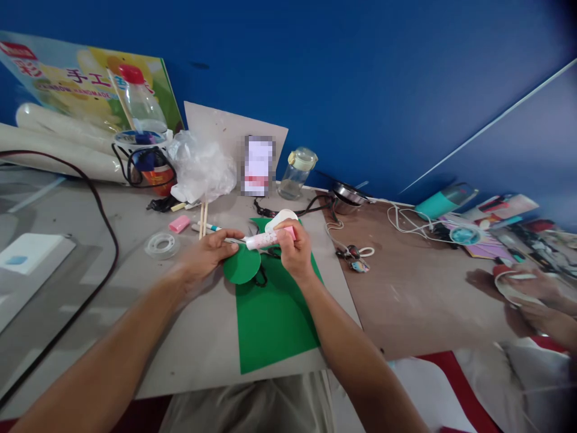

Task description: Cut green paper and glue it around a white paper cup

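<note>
Left hand (208, 252) pinches the disc (242, 267) at eleven o'clock; right hand (296, 252) grips the glue stick (265, 239), best smeared lightly.

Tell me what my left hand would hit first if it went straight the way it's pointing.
Most likely the pink-and-white tube in your right hand, just ahead of your left hand, though one view leaves the depth unclear.

The grey table (189, 337) carries green paper (274, 325), a tape roll (161, 245) (clear, lying flat) and a pink cap (179, 224).
</note>
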Demonstrator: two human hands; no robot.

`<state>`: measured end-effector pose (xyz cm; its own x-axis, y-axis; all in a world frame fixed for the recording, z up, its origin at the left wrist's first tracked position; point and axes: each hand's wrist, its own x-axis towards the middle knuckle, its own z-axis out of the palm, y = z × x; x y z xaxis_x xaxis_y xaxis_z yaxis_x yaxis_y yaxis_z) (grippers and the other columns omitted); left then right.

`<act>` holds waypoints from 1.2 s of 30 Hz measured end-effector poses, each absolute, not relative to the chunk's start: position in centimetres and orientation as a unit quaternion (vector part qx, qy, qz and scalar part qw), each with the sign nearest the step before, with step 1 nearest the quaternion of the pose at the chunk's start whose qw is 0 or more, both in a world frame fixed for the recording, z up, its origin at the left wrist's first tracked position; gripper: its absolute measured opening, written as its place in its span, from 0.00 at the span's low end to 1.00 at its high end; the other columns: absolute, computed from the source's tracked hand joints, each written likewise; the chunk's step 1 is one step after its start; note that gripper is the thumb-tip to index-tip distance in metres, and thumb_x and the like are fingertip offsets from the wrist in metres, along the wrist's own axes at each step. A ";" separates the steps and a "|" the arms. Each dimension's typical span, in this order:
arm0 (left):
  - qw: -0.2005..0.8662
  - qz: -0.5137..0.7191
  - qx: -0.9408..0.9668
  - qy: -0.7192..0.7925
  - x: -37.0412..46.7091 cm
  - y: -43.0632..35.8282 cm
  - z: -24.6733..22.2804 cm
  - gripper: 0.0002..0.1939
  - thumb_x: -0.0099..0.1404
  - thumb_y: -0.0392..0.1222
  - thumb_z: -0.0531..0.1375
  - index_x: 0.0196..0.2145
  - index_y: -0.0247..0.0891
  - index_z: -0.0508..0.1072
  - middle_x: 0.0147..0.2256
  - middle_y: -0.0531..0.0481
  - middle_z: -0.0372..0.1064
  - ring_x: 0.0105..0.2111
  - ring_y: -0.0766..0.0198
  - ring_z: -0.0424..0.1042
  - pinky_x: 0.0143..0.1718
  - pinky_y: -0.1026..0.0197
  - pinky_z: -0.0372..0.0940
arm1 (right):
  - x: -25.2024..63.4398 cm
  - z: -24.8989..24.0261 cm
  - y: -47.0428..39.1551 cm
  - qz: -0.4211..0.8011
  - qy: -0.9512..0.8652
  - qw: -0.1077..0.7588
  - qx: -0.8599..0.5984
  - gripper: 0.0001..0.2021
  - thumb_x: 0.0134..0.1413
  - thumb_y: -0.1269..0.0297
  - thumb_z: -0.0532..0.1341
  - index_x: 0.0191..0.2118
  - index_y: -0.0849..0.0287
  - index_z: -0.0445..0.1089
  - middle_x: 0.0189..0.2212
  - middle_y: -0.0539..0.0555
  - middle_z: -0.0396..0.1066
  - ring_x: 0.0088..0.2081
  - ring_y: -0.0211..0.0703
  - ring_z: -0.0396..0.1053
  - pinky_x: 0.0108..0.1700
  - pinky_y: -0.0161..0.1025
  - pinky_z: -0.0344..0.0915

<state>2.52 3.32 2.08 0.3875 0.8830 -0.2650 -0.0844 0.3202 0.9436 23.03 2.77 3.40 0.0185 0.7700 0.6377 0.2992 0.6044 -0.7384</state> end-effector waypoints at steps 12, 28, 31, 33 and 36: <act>0.701 0.359 0.441 0.431 2.5 3.5 1.8 0.20 0.54 0.46 0.66 0.44 0.39 0.71 0.32 0.49 0.73 0.31 0.62 0.71 0.31 0.61 0.63 | 23.0 3.2 2.8 0.196 -0.695 0.572 -0.389 0.07 0.56 0.61 0.55 0.31 0.57 0.65 0.26 0.51 0.67 0.29 0.40 0.65 0.34 0.38 0.62; 0.718 0.352 0.412 0.437 2.6 3.0 2.9 0.18 0.55 0.45 0.65 0.43 0.39 0.72 0.29 0.50 0.72 0.27 0.63 0.69 0.29 0.61 0.62 | 23.2 3.2 3.1 0.205 -0.674 0.590 -0.395 0.10 0.58 0.59 0.53 0.31 0.57 0.65 0.26 0.51 0.66 0.29 0.40 0.64 0.34 0.38 0.62; 0.712 0.363 0.414 0.435 2.5 3.1 3.1 0.19 0.55 0.45 0.66 0.43 0.38 0.72 0.31 0.49 0.73 0.28 0.63 0.69 0.29 0.61 0.61 | 23.0 3.3 2.8 0.239 -0.677 0.590 -0.369 0.10 0.59 0.58 0.53 0.32 0.57 0.66 0.26 0.51 0.66 0.30 0.40 0.65 0.35 0.38 0.62; 0.717 0.364 0.410 0.430 2.4 3.1 3.1 0.20 0.54 0.45 0.66 0.44 0.37 0.71 0.31 0.49 0.73 0.28 0.63 0.69 0.29 0.61 0.62 | 22.9 3.2 2.7 0.249 -0.690 0.574 -0.364 0.10 0.58 0.58 0.54 0.33 0.57 0.66 0.26 0.51 0.66 0.31 0.41 0.65 0.35 0.38 0.62; 0.725 0.360 0.403 0.428 2.5 3.0 3.0 0.20 0.54 0.44 0.67 0.44 0.37 0.71 0.32 0.50 0.73 0.29 0.64 0.70 0.30 0.62 0.62 | 23.0 3.1 2.9 0.240 -0.701 0.557 -0.374 0.09 0.58 0.58 0.55 0.33 0.57 0.66 0.27 0.51 0.67 0.31 0.41 0.65 0.35 0.38 0.62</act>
